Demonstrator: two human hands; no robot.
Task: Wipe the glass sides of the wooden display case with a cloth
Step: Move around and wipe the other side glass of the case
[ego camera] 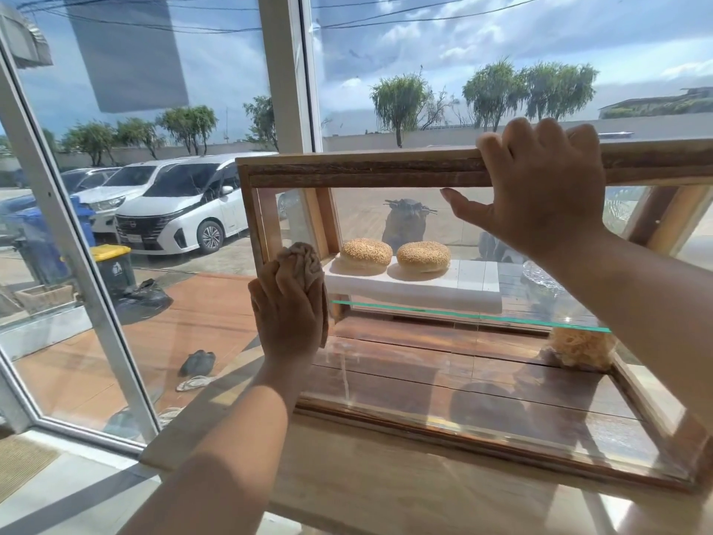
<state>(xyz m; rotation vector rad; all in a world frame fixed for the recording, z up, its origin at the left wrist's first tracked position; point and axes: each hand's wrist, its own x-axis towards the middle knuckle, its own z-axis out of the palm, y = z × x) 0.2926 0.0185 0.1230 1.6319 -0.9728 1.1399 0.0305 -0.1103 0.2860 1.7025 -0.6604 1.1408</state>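
The wooden display case (347,173) with glass sides stands on a light wooden counter in front of a window. My left hand (287,308) presses a crumpled brownish cloth (303,260) against the case's left end, near its front corner post. My right hand (540,187) grips the case's top front rail, fingers over the top and thumb on the front glass. Inside, two sesame buns (366,253) sit on a white block on a glass shelf (463,314).
The counter (386,488) runs under the case to the near edge. A window frame (77,264) and glass stand close on the left and behind. A clear glass dish (540,278) and a pale fibrous bundle (578,347) sit inside at the right.
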